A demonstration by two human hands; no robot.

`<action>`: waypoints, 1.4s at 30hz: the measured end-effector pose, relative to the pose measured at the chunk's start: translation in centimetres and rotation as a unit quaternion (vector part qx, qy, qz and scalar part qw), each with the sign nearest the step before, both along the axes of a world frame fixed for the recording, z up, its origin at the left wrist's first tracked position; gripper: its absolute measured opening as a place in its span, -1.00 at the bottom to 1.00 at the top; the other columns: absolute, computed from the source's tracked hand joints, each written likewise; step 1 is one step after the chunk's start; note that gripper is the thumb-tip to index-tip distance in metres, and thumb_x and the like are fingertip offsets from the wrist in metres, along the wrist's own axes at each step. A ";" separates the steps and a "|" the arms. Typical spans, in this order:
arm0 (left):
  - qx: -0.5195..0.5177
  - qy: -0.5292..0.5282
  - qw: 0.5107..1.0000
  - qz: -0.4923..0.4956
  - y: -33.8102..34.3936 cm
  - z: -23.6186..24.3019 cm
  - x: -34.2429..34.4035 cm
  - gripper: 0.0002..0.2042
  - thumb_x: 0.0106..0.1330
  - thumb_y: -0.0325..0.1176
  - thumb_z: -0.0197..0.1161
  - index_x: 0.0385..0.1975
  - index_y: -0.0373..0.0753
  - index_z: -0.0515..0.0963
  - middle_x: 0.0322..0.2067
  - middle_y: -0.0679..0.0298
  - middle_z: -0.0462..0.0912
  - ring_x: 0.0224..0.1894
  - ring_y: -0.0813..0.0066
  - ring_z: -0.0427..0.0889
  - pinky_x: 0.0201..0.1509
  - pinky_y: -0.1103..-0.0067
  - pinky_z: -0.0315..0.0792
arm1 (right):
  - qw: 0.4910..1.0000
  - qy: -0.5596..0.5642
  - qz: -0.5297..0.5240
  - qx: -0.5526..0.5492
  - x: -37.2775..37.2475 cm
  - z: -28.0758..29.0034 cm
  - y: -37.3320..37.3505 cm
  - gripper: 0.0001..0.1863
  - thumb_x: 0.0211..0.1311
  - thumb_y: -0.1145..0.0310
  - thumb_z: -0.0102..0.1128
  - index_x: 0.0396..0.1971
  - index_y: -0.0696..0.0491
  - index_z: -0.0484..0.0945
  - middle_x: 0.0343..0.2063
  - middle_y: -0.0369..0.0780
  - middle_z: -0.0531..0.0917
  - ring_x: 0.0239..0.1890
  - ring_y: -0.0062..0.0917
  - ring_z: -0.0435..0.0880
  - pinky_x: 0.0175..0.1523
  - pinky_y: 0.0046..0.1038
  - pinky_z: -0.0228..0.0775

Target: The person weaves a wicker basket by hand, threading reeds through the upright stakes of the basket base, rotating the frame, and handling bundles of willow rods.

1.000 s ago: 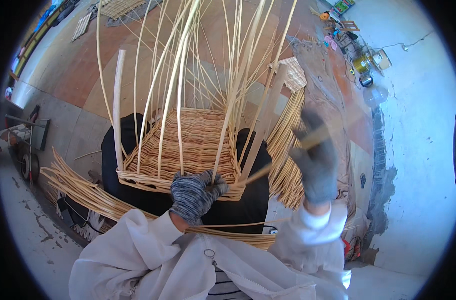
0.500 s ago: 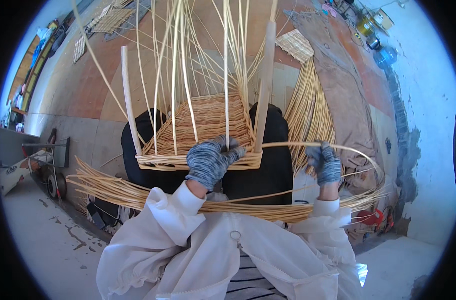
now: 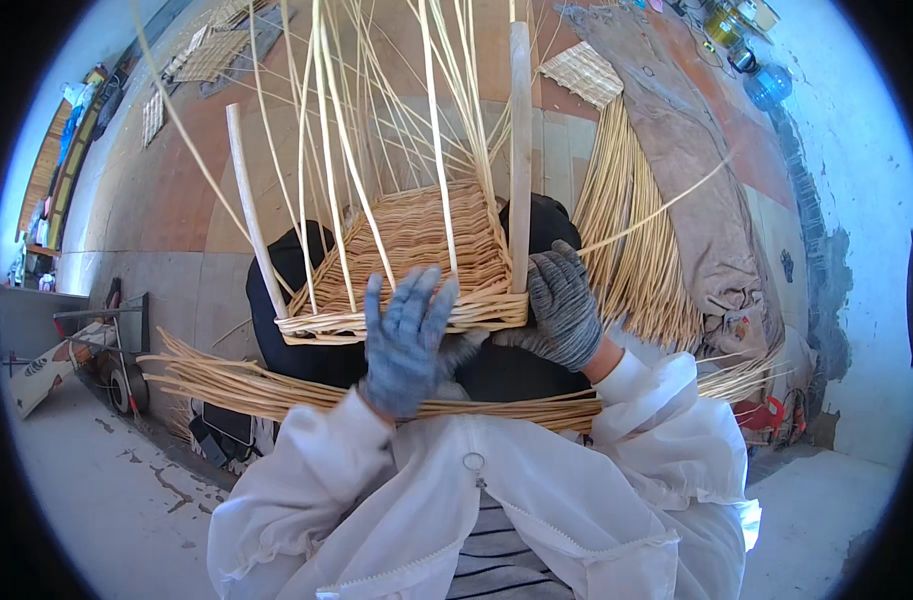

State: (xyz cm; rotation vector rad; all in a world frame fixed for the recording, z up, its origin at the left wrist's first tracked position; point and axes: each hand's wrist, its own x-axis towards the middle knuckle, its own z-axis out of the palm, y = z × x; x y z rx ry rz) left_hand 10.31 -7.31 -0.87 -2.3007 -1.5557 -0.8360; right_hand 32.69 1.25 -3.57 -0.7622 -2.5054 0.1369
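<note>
A partly woven wicker basket (image 3: 431, 225) lies across my lap, its near rim toward me, with pale upright rods (image 3: 436, 130) rising from its edges. A thick wooden post (image 3: 519, 150) stands at its right corner, and another thick post (image 3: 251, 205) at its left. My left hand (image 3: 406, 345), in a grey knitted glove, is in front of the near rim with its fingers spread, a little blurred. At the right corner my gloved right hand (image 3: 564, 310) is closed around a wicker rod (image 3: 666, 207), whose free end points up and right. Its fingertips are partly hidden.
A bundle of wicker rods (image 3: 266, 390) lies across my lap below the basket. More rods (image 3: 641, 240) fan out on the floor at right, beside a brown cloth (image 3: 696, 200). A wheeled metal frame (image 3: 126, 350) stands at left. A blue water bottle (image 3: 768, 88) is by the right wall.
My right hand has come left to the basket's corner, and the rod now points up and right. My left hand has left the rim grip, drawn nearer me and spread its fingers.
</note>
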 end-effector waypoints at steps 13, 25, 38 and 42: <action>-0.074 0.095 0.993 0.017 0.1 2.2 0.0 -0.46 0.01 -0.17 0.26 0.08 -0.05 0.40 -0.13 0.25 0.53 -0.14 0.35 0.51 -0.06 0.37 0.36 | 0.982 0.132 -0.105 0.089 -2.1 -0.9 -3.2 -0.22 -0.20 -0.06 0.36 -0.07 0.22 0.35 -0.18 0.00 0.48 -0.15 -0.10 0.46 0.05 -0.06 0.23; -0.032 -0.048 0.998 -0.039 2.6 -3.1 3.5 -0.39 0.01 0.08 0.26 -0.04 -0.27 0.41 -0.18 0.19 0.53 -0.22 0.35 0.54 -0.20 0.44 0.40 | 0.914 0.169 -0.085 -0.359 -1.3 4.9 4.5 -0.64 0.23 0.20 0.10 -0.20 0.24 0.47 -0.36 -0.01 0.56 -0.31 -0.28 0.58 -0.22 -0.42 0.39; -0.092 -0.069 0.992 -0.049 3.0 -2.1 3.3 -0.41 -0.06 0.13 0.29 -0.14 -0.21 0.49 -0.34 0.23 0.59 -0.36 0.32 0.57 -0.31 0.43 0.41 | 0.966 0.073 -0.019 -0.246 -4.4 4.5 4.9 -0.75 0.26 0.26 0.00 -0.41 0.16 0.46 -0.56 0.01 0.53 -0.45 -0.12 0.55 -0.39 -0.28 0.37; -0.144 -0.059 0.986 -0.057 2.8 -1.9 3.2 -0.38 -0.04 0.09 0.29 -0.04 -0.22 0.43 -0.30 0.22 0.57 -0.31 0.30 0.56 -0.26 0.42 0.40 | 0.968 0.157 -0.100 -0.170 -3.2 5.2 1.0 -0.69 0.25 0.19 0.03 -0.31 0.18 0.47 -0.50 -0.02 0.56 -0.47 -0.16 0.57 -0.37 -0.27 0.38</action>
